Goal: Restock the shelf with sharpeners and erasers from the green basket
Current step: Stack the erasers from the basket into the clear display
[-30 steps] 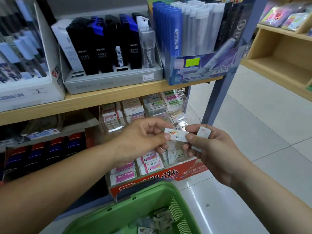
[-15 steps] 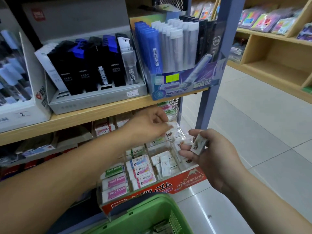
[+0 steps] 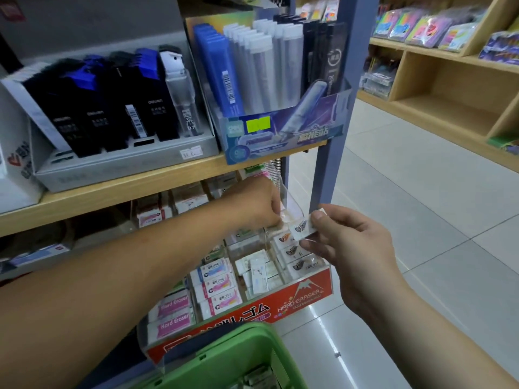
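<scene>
The wooden shelf board (image 3: 112, 192) runs across just above my left fingers. It carries a grey tray (image 3: 126, 167) of black and blue cases up and to the left of them, and a blue display box (image 3: 280, 130) of tubes straight above. The blue post (image 3: 337, 136) stands just behind my right fingers. Pale floor tiles (image 3: 421, 220) spread out to their right, and a second wooden shelving unit (image 3: 449, 94) sits well off beyond.

Under both sets of fingers is the clear eraser rack (image 3: 280, 304) with its red front. Its compartments step down toward me, filled with wrapped erasers in rows. Nearer to me than my fingers and lower is the green basket (image 3: 238, 341), with a few small packets (image 3: 258, 374) lying inside.

My left hand (image 3: 255, 203) reaches under the shelf board, fingers curled downward into the rack's upper right compartment. The tips are blurred against the plastic, so I cannot tell whether they pinch anything.

My right hand (image 3: 351, 242) is just beside the left, at the rack's right edge. Its thumb is on top and its fingers underneath, pinching one small white eraser (image 3: 304, 227) with a dark emblem on the wrapper. The eraser is tilted and sits over the right-hand column, close to my left fingertips.
</scene>
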Tool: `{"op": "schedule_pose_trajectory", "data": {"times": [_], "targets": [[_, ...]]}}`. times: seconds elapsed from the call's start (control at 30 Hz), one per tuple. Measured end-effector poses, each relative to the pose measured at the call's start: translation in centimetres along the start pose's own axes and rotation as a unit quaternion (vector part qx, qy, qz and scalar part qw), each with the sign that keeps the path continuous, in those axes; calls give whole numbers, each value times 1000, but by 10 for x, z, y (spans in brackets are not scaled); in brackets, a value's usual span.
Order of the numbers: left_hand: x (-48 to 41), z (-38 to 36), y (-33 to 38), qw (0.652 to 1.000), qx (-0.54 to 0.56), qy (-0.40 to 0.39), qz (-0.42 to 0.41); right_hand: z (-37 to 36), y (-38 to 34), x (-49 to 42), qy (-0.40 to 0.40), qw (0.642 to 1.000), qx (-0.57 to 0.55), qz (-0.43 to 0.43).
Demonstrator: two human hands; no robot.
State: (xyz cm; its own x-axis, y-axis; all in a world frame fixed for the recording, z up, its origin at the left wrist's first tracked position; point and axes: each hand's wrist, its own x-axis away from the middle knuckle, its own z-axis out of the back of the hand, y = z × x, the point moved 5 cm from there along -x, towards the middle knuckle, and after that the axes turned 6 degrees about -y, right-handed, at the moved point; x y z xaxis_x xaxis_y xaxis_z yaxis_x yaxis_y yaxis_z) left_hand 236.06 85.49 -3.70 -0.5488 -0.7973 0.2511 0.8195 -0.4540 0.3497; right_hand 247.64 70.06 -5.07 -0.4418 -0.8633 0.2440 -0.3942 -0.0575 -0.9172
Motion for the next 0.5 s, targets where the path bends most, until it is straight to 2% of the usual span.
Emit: {"op": "schedule_pose_trajectory", "data": {"times": [0.07,0.1,0.17,0.23,0.33,0.4,0.5], "targets": [[-1,-1,2,998,-41,-38,-15,1,0,0,0,1000,1,5],[0,-1,3,998,-26,-43,-30,1,0,0,0,1000,12,10],[5,8,4,996,71,-10,-55,1,-1,0,2,998,49,24],[18,16,5,978,190,1,-81,1,-1,-2,9,996,79,39],[43,12,11,951,267,-83,-134,-3,1,-4,9,997,70,42],[47,10,5,953,265,-74,-123,-8,4,-3,0,998,60,32],[29,18,-22,975,221,20,-24,-12,4,-3,12,997,63,36]]}}
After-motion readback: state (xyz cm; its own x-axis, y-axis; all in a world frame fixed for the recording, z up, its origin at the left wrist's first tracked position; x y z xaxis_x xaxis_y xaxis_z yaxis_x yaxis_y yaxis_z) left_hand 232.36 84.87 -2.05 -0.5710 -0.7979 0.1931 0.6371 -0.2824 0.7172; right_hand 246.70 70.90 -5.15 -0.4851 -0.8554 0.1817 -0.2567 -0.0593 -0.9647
